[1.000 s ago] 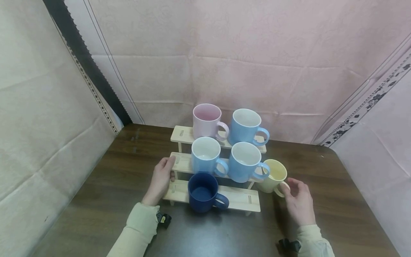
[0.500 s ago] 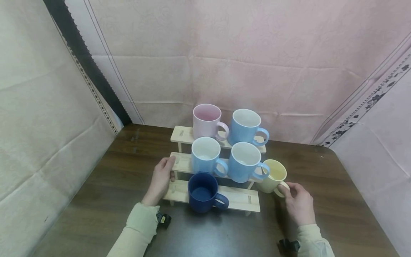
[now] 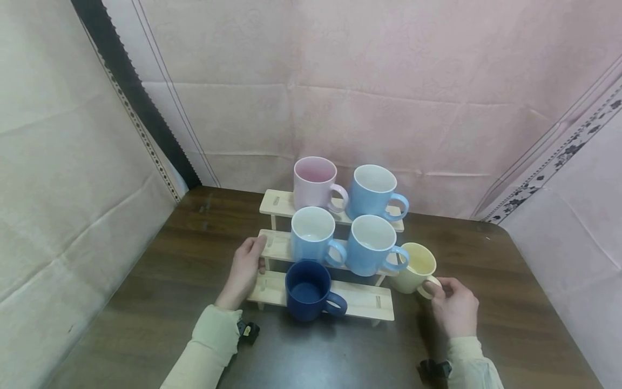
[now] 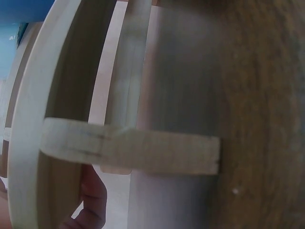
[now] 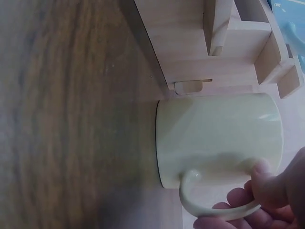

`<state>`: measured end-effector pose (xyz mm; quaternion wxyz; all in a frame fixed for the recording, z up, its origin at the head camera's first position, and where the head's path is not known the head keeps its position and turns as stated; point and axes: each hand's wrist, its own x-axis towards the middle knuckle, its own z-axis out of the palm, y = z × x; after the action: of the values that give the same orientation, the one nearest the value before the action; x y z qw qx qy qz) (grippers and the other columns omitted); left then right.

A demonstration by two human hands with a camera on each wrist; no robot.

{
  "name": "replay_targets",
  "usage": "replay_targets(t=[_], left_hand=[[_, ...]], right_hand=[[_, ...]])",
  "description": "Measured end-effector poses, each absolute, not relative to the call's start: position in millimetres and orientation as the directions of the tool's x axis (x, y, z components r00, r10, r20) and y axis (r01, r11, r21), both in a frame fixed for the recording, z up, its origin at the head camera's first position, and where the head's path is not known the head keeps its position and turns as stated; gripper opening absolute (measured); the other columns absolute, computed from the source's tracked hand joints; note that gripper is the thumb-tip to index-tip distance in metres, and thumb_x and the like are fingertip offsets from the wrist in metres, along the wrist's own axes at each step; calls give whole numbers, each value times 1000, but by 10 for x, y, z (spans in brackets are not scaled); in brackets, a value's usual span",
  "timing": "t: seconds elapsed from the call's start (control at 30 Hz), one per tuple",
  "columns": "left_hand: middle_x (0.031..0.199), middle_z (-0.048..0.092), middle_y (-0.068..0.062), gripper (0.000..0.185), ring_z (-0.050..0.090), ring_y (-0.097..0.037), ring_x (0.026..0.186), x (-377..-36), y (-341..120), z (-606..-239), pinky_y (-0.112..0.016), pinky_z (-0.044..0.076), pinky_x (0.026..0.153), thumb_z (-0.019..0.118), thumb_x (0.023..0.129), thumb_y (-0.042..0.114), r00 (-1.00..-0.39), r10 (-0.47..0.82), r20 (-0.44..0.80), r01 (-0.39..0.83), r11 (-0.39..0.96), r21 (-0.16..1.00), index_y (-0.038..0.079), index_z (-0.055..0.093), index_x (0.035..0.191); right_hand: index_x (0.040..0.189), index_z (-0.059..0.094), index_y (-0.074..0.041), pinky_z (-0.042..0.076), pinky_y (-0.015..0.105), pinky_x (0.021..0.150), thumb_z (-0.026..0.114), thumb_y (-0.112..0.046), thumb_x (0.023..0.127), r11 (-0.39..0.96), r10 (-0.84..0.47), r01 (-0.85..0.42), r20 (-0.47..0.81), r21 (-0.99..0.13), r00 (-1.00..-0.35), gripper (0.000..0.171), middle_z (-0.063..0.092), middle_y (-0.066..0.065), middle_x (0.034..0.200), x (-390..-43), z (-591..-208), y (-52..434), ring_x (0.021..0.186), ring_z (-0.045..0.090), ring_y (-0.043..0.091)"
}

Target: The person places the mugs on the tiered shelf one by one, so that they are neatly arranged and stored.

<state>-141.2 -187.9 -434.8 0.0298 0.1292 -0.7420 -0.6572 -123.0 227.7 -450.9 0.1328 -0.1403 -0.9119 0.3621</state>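
Observation:
My right hand pinches the handle of a pale yellow mug, which stands upright on the table at the right end of a wooden tiered rack. In the right wrist view the thumb lies at the upper end of the handle and the fingers curl through it. At the rack's other end, my left hand grips the edge of the middle tier, thumb on top. Only curled fingers show below the board in the left wrist view; the rest of that hand is mostly hidden.
On the top tier stand a pink mug and a light blue mug. Two more light blue mugs, the left one and the right one, fill the middle tier. A dark blue mug sits on the bottom tier. Cloth hangs behind.
The right hand's fingers have come down slightly and drawn in on the yellow mug's handle. The left hand keeps its grip on the rack; the mugs stand as before.

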Motion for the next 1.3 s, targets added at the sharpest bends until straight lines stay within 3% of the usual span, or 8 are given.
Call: replay_targets(t=[0.5, 0.87, 1.07, 1.3], left_hand=[[78, 48, -6, 50, 48, -21, 64, -1398, -1875, -4345, -29, 42, 59, 45, 100, 52, -964, -234, -126, -154, 107, 982, 5, 56, 112], [76, 47, -5, 48, 47, -20, 63, -1413, -1877, -4353, -29, 42, 57, 45, 101, 50, -966, -231, -119, -145, 99, 984, 5, 56, 112], [77, 48, -6, 47, 48, -21, 63, -1408, -1874, -4360, -28, 42, 58, 44, 101, 51, -965, -236, -113, -144, 118, 983, 6, 56, 111], [78, 49, -8, 48, 49, -23, 63, -1411, -1874, -4364, -30, 42, 59, 43, 101, 52, -965, -238, -107, -142, 135, 981, 7, 55, 112]], right_hand=[[100, 71, -4, 41, 40, 72, 70, -27, 90, 725, 382, 150, 211, -673, -900, 25, 71, 17, 93, -1068, -4407, 2419, 86, 62, 33], [97, 73, -10, 37, 21, 62, 74, -27, 87, 749, 414, 176, 243, -639, -877, 19, 73, 7, 83, -700, -4256, 2561, 63, 52, -1], [95, 74, -14, 36, 23, 66, 76, -29, 85, 758, 416, 194, 231, -623, -880, 18, 72, 3, 80, -492, -4114, 2539, 63, 49, -5], [90, 74, -15, 37, 16, 63, 81, -21, 81, 769, 339, 93, 280, -633, -898, 13, 72, 3, 78, -341, -4005, 2413, 65, 52, -8]])
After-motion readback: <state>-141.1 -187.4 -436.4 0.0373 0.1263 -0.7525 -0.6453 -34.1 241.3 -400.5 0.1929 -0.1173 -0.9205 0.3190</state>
